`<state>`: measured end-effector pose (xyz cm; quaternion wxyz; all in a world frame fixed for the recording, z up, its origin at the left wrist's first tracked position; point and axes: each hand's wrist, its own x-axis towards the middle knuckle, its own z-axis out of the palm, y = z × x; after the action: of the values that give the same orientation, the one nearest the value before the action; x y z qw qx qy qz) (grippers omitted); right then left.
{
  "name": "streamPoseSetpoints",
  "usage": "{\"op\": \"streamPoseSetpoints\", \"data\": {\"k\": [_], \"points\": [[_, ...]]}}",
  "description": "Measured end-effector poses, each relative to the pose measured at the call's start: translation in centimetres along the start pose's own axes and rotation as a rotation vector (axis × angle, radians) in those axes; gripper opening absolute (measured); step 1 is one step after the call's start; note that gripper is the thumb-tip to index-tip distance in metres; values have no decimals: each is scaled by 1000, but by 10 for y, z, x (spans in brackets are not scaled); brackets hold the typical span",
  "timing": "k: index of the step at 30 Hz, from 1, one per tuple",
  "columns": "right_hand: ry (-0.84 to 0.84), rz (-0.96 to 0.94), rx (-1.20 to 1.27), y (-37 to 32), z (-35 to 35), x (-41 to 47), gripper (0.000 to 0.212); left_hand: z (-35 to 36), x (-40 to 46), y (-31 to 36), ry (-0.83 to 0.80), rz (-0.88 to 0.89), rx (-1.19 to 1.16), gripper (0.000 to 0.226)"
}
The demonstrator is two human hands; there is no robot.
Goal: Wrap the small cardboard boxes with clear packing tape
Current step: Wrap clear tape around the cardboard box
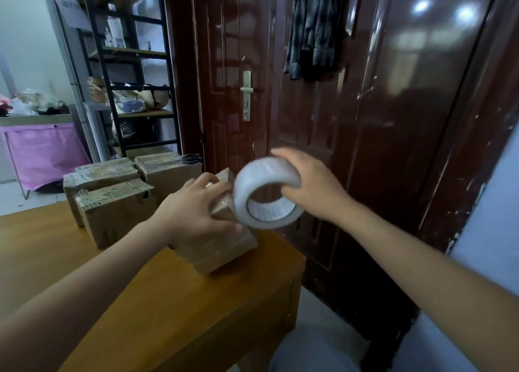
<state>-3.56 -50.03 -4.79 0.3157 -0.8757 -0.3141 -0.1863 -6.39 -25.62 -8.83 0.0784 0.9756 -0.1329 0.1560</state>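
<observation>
A person sits at a wooden table (140, 301). Their left hand (196, 214) lies spread over a small box (224, 248) tilted on the table's far corner, fingers curled round its top edge. The right hand (306, 183) grips a tape roll (266, 194) held just beside the box at its 2 o'clock. More boxes (112, 200) are grouped at 10 o'clock. A dark door (337, 119) stands behind.
</observation>
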Motion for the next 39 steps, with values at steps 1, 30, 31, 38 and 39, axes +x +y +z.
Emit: {"op": "streamPoseSetpoints", "data": {"k": [1,30,31,38,39], "points": [[26,-66,11,-9,-6,12,62,5,-2,0,77,-20,-118,115],[-503,-39,-315,63,-4,-27,104,72,-45,-43,444,26,-813,57],[-544,-22,-385,69,-7,-33,108,73,-43,-42,445,36,-810,58],[-576,-83,-419,55,-14,-25,101,75,-47,-48,449,12,-828,71],[-592,-92,-436,54,-11,-26,100,74,-47,-48,460,5,-837,70]]}}
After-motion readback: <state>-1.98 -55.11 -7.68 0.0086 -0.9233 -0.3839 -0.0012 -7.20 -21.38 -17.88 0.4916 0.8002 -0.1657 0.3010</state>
